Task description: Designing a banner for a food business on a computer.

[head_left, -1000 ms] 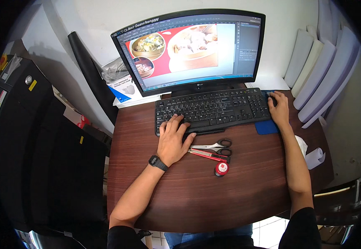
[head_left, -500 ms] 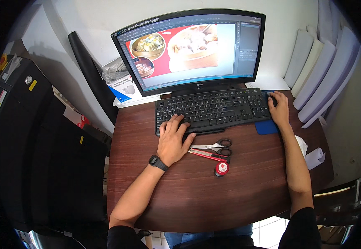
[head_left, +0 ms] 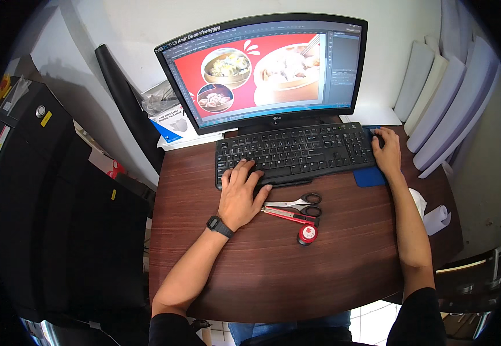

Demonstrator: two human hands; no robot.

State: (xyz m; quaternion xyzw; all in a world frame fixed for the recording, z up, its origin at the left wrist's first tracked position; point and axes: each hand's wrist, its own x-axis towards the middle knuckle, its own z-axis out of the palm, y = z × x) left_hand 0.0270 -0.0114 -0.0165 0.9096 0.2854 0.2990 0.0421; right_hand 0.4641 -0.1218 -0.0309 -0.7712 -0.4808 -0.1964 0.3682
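Observation:
My left hand (head_left: 240, 199) rests with its fingers spread over the lower left keys of a black keyboard (head_left: 296, 154), the thumb below the front edge. My right hand (head_left: 387, 151) is curved over a computer mouse, almost wholly covered, on a blue mouse pad (head_left: 369, 177). Behind the keyboard a curved monitor (head_left: 288, 118) displays a red design with dishes of food. Close to my left thumb lie black-handled scissors (head_left: 305, 204) and a red box cutter (head_left: 289, 215). A small round container with a red rim (head_left: 307, 234) sits just below them.
Large paper rolls (head_left: 452, 109) lean at the right wall, and a small white roll (head_left: 436, 220) lies beside my right forearm. A mask box (head_left: 172, 124) stands left of the monitor. A big black machine (head_left: 60, 202) fills the left side next to the brown desk (head_left: 296, 282).
The picture on the monitor has shifted to the right and slightly down, bringing more of its red area into view. Both hands stay in place.

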